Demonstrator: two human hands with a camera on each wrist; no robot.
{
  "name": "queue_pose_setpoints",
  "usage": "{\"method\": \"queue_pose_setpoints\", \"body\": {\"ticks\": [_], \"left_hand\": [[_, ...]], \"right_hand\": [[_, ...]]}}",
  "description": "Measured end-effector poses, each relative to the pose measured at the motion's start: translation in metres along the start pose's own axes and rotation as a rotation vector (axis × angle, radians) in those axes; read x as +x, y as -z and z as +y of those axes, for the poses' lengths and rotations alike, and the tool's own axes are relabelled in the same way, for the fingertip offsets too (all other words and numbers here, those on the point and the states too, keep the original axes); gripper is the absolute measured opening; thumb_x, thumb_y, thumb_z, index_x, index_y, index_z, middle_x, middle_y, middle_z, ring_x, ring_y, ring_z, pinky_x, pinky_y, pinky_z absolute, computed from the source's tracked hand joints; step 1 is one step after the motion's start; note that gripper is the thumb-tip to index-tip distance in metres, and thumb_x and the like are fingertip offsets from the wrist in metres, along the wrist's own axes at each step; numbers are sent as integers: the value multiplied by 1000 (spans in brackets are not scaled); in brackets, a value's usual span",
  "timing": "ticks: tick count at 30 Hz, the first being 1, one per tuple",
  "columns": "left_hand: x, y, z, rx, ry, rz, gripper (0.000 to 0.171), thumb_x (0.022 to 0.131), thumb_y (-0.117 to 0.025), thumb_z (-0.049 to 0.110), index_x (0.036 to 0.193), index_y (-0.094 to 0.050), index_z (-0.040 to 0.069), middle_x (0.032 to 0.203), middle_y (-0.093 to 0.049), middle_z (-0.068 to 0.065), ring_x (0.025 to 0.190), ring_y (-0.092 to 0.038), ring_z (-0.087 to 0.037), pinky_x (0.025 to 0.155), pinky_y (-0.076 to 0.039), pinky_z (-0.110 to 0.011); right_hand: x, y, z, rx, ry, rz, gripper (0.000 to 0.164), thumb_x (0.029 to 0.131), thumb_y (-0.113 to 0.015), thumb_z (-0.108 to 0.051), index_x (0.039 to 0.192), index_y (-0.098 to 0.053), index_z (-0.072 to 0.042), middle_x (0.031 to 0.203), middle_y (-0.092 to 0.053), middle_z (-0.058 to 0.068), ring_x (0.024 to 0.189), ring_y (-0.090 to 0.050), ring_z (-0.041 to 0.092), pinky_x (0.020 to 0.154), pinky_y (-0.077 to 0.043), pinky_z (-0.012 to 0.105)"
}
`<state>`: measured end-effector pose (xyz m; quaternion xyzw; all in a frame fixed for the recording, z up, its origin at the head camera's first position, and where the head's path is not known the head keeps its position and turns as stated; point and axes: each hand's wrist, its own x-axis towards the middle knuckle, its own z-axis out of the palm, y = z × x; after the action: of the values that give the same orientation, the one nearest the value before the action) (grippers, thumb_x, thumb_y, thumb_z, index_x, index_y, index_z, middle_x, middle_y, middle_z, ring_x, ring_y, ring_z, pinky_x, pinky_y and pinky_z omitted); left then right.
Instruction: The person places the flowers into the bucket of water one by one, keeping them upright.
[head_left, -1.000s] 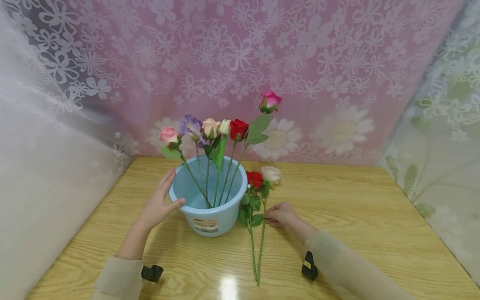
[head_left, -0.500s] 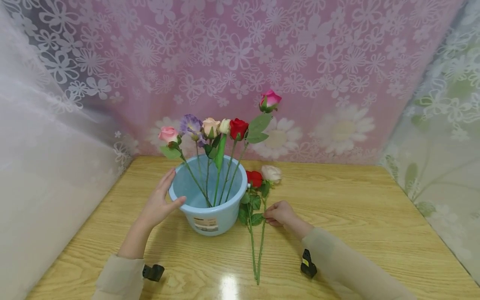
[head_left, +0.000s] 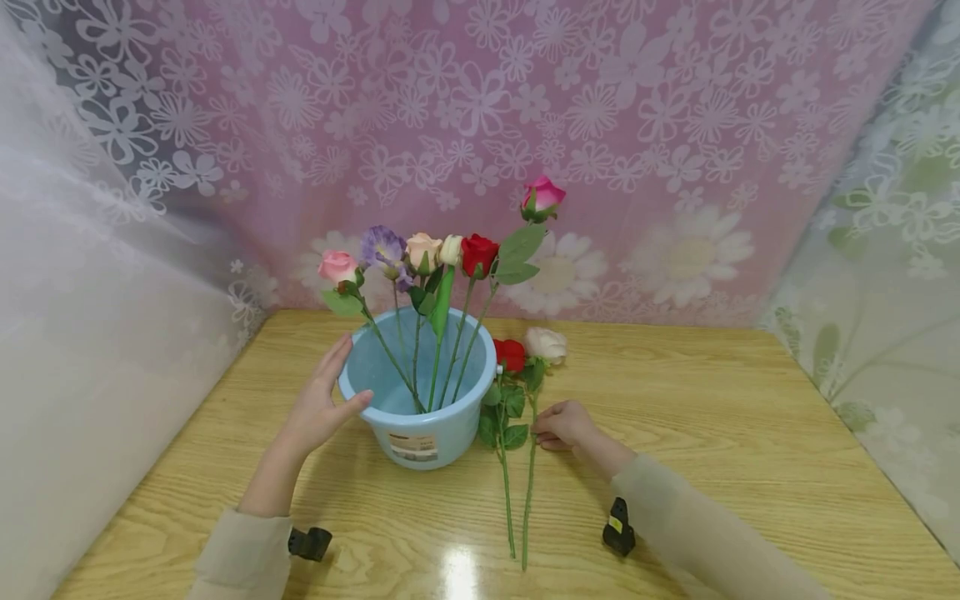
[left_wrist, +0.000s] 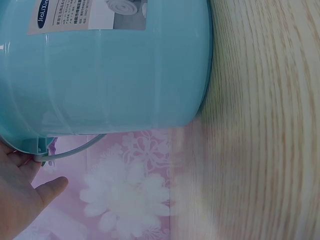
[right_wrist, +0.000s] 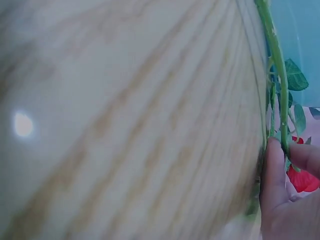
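My left hand (head_left: 318,408) rests against the left rim of a light blue bucket (head_left: 412,442), its fingers and thumb spread. In the left wrist view the thumb (left_wrist: 52,191) stands apart from the bucket wall (left_wrist: 115,80). My right hand (head_left: 567,425) pinches the green stem of a white rose (head_left: 546,344) between thumb and fingers, to the right of the bucket. The right wrist view shows the pinched stem (right_wrist: 283,95) up close. Beside it on the table lies a red flower (head_left: 511,356) with green leaves (head_left: 514,435).
In the bucket stand several flowers: a pink rose (head_left: 338,267), a purple flower (head_left: 385,248), a peach rose (head_left: 423,251), a white bud (head_left: 452,249), a red rose (head_left: 478,254) and a tall magenta rose (head_left: 542,197). A floral curtain (head_left: 480,125) hangs behind the wooden table (head_left: 675,400).
The white rose's stem has shifted slightly right with my right hand, and its lower end now lies apart from the red flower's stem. My left hand stays on the bucket.
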<state>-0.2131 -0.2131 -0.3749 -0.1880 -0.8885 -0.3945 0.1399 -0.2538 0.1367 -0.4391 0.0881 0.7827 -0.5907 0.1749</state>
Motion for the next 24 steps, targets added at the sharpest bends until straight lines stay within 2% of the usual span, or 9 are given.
{"method": "queue_pose_setpoints", "body": {"ticks": [7,16,24], "left_hand": [[0,-1,-1,-11,4,0,79,80,-61,27,140,-18,1,145,-14,-13,130,-13,-33,96,-16,-62],[-1,-2,-1,-6,8,11,79,80,-61,31,141,-18,3,146,-15,-10,130,-14,-33,96,-16,-62],[-1,-2,-2,-26,14,10,78,80,-61,28,141,-17,4,145,-14,-12,129,-14,-35,93,-16,-65]], "right_hand": [[-3,6,0,75,-3,4,24,80,-56,5,101,-53,15,73,-57,10,57,-55,12,53,-50,22],[-10,19,-5,130,35,-23,30,83,-52,5,110,-46,18,81,-55,13,62,-58,12,57,-50,20],[-15,32,-11,202,92,-43,31,83,-51,6,110,-44,19,75,-59,11,64,-61,13,59,-50,20]]}}
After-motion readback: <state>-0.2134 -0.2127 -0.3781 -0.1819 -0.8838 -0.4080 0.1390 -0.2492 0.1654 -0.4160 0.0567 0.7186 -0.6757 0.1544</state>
